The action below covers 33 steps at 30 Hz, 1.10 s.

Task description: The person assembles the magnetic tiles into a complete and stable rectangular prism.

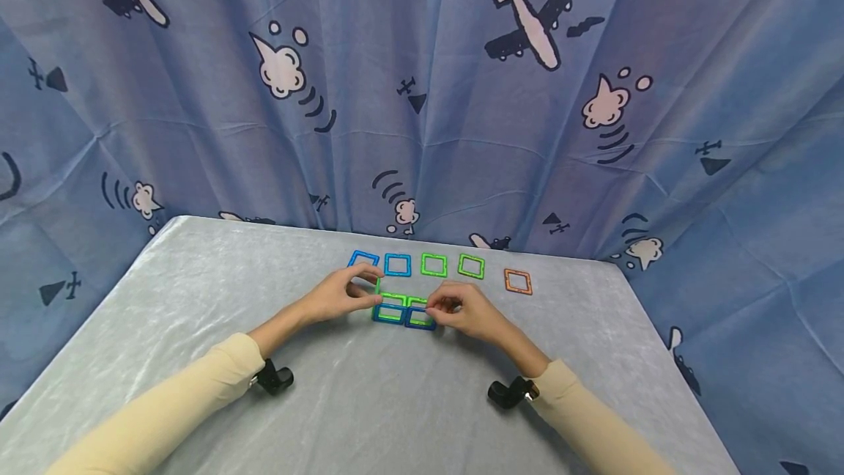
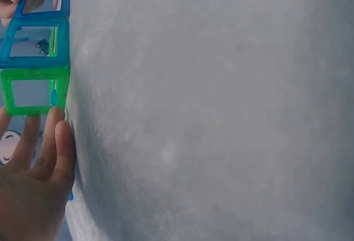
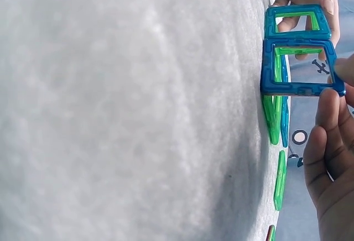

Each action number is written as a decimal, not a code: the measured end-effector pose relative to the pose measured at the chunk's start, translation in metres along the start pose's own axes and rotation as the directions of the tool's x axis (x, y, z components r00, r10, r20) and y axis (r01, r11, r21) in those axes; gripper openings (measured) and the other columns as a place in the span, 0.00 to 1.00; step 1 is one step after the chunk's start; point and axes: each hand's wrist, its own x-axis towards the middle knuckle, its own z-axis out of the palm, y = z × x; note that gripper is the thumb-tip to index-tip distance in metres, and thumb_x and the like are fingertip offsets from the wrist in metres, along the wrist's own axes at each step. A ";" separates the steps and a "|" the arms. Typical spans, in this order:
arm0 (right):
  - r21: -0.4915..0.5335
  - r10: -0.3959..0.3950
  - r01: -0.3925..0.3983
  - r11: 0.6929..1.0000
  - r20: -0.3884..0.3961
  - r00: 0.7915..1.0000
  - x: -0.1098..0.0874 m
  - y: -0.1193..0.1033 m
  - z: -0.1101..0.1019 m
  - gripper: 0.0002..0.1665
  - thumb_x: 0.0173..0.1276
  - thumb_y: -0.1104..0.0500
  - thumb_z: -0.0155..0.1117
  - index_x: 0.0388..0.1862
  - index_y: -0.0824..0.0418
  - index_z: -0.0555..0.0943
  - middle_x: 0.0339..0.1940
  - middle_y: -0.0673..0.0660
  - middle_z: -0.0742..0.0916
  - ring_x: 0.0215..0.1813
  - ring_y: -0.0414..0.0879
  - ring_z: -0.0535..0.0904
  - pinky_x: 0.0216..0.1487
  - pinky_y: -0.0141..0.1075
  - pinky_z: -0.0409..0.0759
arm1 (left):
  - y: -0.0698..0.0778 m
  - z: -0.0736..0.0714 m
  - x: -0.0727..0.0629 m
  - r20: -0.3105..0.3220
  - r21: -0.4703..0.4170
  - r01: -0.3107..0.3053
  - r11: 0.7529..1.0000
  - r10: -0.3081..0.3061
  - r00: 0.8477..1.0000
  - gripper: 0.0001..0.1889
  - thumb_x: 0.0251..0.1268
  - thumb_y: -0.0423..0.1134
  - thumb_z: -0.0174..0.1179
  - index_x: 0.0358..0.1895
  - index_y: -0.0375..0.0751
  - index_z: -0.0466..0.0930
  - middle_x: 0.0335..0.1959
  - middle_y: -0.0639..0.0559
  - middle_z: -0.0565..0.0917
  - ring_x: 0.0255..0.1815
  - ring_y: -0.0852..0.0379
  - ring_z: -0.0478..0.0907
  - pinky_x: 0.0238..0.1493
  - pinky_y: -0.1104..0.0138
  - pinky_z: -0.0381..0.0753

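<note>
On the cloth (image 1: 356, 405), I find right hand (image 1: 471, 310) pinching blue square (image 3: 296, 89); left hand (image 1: 335, 295), fingers extended, should brace green square (image 2: 36, 73).

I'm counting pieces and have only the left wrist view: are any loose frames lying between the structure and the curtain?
Observer: Yes, the head view shows five lying on the table in a rough row near the curtain.
Operator: Which colours, going from left to right?
Observer: A first blue frame, a second blue frame, a first green frame, a second green frame, then an orange frame.
Operator: Does the orange one touch its green neighbour?
Observer: No, a strip of bare table shows between them.
</note>
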 end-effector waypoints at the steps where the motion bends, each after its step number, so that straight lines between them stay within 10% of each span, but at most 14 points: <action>1: -0.001 0.000 0.000 1.000 -0.001 1.000 0.000 0.001 0.000 0.05 0.64 0.74 0.71 0.36 0.68 0.87 0.31 0.55 0.84 0.32 0.47 0.78 0.33 0.37 0.79 | 0.000 0.000 0.000 -0.001 -0.002 0.001 1.000 -0.001 1.000 0.27 0.71 0.40 0.67 0.68 0.34 0.72 0.61 0.32 0.76 0.47 0.48 0.85 0.48 0.56 0.84; 13: 0.040 -0.020 0.020 0.999 0.003 1.000 -0.002 0.006 0.000 0.06 0.67 0.67 0.73 0.37 0.56 0.88 0.32 0.47 0.84 0.33 0.43 0.79 0.33 0.35 0.80 | -0.002 -0.001 0.000 0.000 -0.014 0.006 1.000 -0.006 1.000 0.28 0.70 0.40 0.68 0.68 0.34 0.72 0.62 0.32 0.76 0.47 0.48 0.85 0.47 0.56 0.84; 33: 0.057 0.001 -0.001 0.998 0.013 1.000 -0.003 -0.039 -0.006 0.04 0.64 0.76 0.70 0.36 0.71 0.86 0.31 0.59 0.84 0.32 0.48 0.79 0.34 0.37 0.80 | -0.001 0.000 0.000 0.003 -0.019 0.005 1.000 -0.005 1.000 0.28 0.70 0.40 0.68 0.68 0.34 0.72 0.60 0.32 0.77 0.47 0.49 0.85 0.48 0.56 0.83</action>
